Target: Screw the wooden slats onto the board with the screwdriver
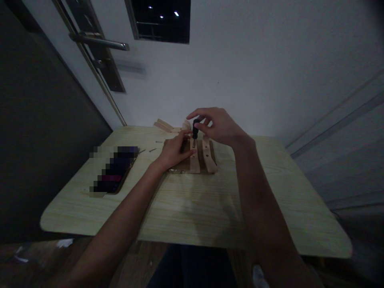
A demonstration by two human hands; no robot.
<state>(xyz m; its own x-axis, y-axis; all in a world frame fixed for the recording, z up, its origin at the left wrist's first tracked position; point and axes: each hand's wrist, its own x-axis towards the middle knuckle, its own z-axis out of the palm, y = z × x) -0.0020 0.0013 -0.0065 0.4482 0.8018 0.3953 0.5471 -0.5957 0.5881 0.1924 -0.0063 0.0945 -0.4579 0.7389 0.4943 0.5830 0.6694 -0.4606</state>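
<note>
My right hand (219, 124) is closed round the black handle of a small screwdriver (195, 129), with thumb and fingertips near its top. The screwdriver stands nearly upright, its tip down at a hole in a pale wooden piece (195, 164). That piece lies across a brown board (182, 165). My left hand (175, 151) grips the same wooden piece, thumb on the near side of the screwdriver and fingers on the far side. To the right, a second shaped wooden piece (207, 154) with holes lies on the board. Whether a screw sits under the tip is too small to tell.
More wooden pieces (164, 125) lie behind my left hand. Loose screws (153, 150) are on the light wooden table (186, 208), left of the board. A phone (118, 170) lies at the left. Behind the table stands a white door (255, 72) with a metal handle (102, 41).
</note>
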